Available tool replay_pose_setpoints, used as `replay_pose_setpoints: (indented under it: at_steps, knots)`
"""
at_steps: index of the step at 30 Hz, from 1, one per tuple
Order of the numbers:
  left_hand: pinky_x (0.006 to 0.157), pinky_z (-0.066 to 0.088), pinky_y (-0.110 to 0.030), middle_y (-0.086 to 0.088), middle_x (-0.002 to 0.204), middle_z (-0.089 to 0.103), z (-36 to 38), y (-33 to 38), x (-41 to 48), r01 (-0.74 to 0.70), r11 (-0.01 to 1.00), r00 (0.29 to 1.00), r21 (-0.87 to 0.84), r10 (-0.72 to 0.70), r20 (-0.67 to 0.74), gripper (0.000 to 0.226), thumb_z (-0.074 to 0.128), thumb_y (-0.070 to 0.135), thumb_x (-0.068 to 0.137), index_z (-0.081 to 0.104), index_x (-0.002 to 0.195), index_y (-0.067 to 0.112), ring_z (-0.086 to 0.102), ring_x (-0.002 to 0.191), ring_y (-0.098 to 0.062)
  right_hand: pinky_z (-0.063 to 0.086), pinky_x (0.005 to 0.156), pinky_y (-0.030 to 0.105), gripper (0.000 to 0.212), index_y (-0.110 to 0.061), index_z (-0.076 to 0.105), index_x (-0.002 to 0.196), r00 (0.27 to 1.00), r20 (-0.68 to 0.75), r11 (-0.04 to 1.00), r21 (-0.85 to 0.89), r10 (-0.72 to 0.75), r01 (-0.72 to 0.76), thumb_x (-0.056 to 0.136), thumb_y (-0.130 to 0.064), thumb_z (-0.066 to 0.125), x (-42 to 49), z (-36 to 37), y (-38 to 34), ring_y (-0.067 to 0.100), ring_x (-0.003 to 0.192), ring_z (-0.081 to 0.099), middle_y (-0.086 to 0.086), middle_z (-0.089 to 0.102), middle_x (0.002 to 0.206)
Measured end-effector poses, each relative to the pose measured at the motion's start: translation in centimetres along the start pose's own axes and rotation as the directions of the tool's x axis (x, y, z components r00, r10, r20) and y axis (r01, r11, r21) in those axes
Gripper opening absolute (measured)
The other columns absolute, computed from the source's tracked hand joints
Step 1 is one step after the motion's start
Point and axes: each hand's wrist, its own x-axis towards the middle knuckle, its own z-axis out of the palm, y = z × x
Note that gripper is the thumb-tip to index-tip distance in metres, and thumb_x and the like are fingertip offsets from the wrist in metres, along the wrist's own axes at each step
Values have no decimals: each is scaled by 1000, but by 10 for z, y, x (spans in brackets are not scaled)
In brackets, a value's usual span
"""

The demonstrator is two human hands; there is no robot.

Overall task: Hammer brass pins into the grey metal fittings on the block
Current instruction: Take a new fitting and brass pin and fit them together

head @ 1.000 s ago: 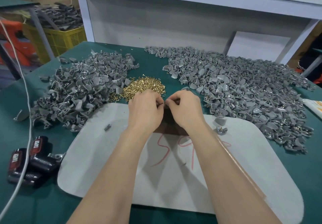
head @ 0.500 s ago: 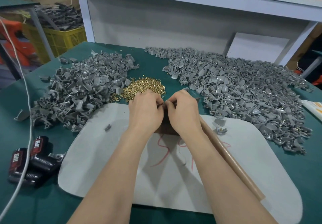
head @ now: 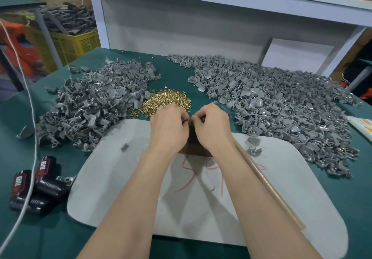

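head view: left hand (head: 169,126) and right hand (head: 212,126) pinch a small part (head: 189,119) over the block (head: 193,150) at the mat's (head: 120,188) far edge, best seated plumb before hammering.

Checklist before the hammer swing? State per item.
1. Block on white mat: ok.
2. Small part pinched by left hand and right hand, seated on block: cannot tell.
3. Brass pins in reach: ok.
4. Hammer handle gripped: cannot tell; it lies beside the right forearm.
5. Fingers off strike zone: not ok, both hands over block.
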Motion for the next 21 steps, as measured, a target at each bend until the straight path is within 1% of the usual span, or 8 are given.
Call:
replay_pose_setpoints:
  at_steps: [1, 4, 8, 13, 18, 20, 21]
  knots:
    - [86, 42, -40, -1, 102, 63, 0, 0, 0, -6, 1000, 1000, 4, 6, 5, 13, 58, 17, 89, 71, 92, 17, 53, 102, -29, 40, 84, 31, 16, -9, 69, 89, 1000, 18, 1000, -28, -11, 11, 92, -18, 56, 1, -2, -2, 25, 96, 56, 7, 62, 101]
    - [86, 43, -41, -2, 103, 62, -1, -1, 1, -19, 1000, 1000, 12, 18, 22, 14, 59, 19, 90, 72, 94, 16, 53, 101, -30, 42, 84, 31, 16, -10, 69, 92, 997, 81, 996, -82, -20, 27, 92, -19, 55, 6, -8, -5, 27, 101, 56, 8, 63, 105]
    - [85, 42, -40, -2, 103, 62, -1, -1, 1, -25, 999, 1000, 20, 25, 18, 15, 58, 20, 90, 72, 95, 16, 53, 102, -30, 42, 79, 28, 17, -10, 69, 96, 992, 126, 994, -104, 0, 13, 92, -19, 56, 7, -13, -7, 27, 101, 57, 8, 66, 103]
    - [84, 39, -38, -1, 106, 61, 1, -1, 1, -16, 1000, 1000, 23, 15, 24, 15, 58, 21, 91, 71, 97, 16, 52, 103, -29, 43, 80, 29, 16, -10, 69, 96, 987, 163, 992, -122, 9, 11, 92, -19, 56, 9, -16, -10, 27, 103, 58, 10, 67, 104]
    - [85, 40, -39, 1, 103, 60, 1, -2, 1, -9, 1000, 1000, 10, 9, 21, 12, 59, 22, 91, 70, 94, 17, 53, 103, -28, 43, 80, 29, 16, -11, 70, 95, 986, 168, 995, -98, 6, 10, 92, -19, 57, 9, -16, -8, 27, 100, 59, 9, 68, 102]
    - [86, 41, -39, 3, 101, 60, 1, -1, 1, 9, 1000, 1000, -7, -9, 15, 10, 60, 23, 90, 70, 91, 19, 54, 103, -26, 44, 83, 29, 17, -13, 72, 95, 983, 182, 998, -53, -10, 20, 92, -20, 57, 9, -17, -5, 25, 99, 59, 8, 69, 101]
    - [87, 42, -40, 4, 100, 61, 1, -1, 1, 17, 1000, 1000, -19, -17, 11, 9, 61, 22, 89, 69, 88, 20, 55, 102, -25, 45, 86, 29, 18, -13, 73, 97, 984, 177, 1000, -8, -23, 25, 92, -20, 57, 9, -19, -2, 23, 100, 60, 7, 70, 102]
